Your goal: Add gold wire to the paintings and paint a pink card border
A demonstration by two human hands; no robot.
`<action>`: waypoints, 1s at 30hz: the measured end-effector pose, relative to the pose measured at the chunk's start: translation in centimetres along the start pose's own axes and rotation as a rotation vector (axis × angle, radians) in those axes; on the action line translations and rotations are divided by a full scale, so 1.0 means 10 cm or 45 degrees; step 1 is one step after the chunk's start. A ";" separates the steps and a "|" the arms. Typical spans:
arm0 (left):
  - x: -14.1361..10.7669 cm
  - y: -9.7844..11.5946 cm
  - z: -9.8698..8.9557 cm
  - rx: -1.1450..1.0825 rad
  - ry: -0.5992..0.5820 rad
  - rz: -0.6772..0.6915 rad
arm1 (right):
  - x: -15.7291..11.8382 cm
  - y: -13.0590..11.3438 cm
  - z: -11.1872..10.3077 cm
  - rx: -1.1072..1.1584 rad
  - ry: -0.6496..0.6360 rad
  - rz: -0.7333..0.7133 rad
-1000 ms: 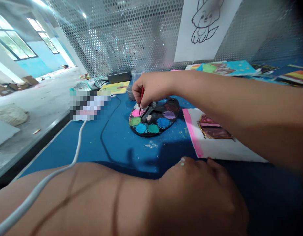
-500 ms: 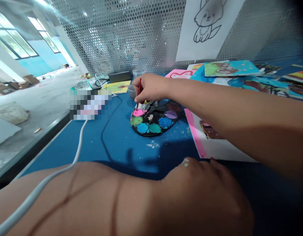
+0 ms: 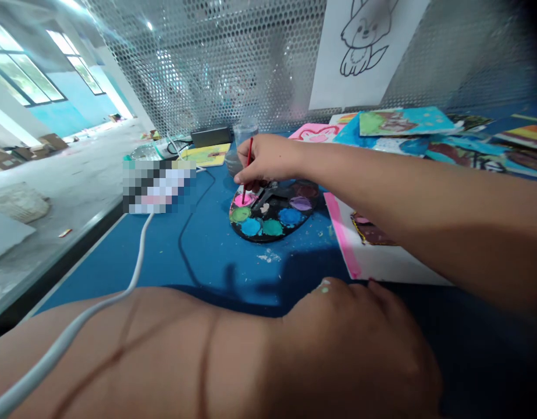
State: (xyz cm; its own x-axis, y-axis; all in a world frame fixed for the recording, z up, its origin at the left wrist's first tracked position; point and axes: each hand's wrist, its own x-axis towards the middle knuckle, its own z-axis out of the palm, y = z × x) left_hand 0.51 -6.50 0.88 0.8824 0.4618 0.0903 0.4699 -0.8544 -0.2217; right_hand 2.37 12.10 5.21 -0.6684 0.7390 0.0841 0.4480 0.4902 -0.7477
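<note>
Right hand [image 3: 268, 158]: you hold it over the far-left edge of the palette [image 3: 282, 205], thumb and fingers pinched on the red brush.
Red brush [image 3: 250, 152]: it stands steep, its top leaning just past 12 o'clock, its tip down in the pink paint [image 3: 239, 200].
Palette: it lies on the blue table [image 3: 163, 250]; from its middle, the pink sits between 9 and 10 o'clock, the green paint [image 3: 241, 215] between 8 and 9.
Left hand [image 3: 364, 340]: yours is at about 5 o'clock from the palette, knuckles up; you cannot tell from here how its fingers are set, or whether they touch the sheet [image 3: 381, 270].
Sheet: it lies at about 4 o'clock from the palette, a pink strip [image 3: 341, 238] down its near-palette edge, your right forearm covering part of it.
Cup [image 3: 233, 166]: it stands at 10 to 11 o'clock from the palette, partly behind your right hand.
Brush step: you seem to be loading the bristles with pink.
Next brush move: it calls for an even load and a straight lift, clear of the green next door.
</note>
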 end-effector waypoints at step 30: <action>-0.14 0.03 0.09 0.161 0.311 -0.050 | -1.58 0.93 -0.59 0.857 0.882 0.542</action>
State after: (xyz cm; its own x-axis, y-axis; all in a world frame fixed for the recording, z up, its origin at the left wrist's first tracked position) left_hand -0.61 -7.15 -0.13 0.8508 0.4096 0.3292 0.5103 -0.7936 -0.3314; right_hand 20.64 7.67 0.84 0.0465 0.9963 -0.0721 0.0021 -0.0723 -0.9974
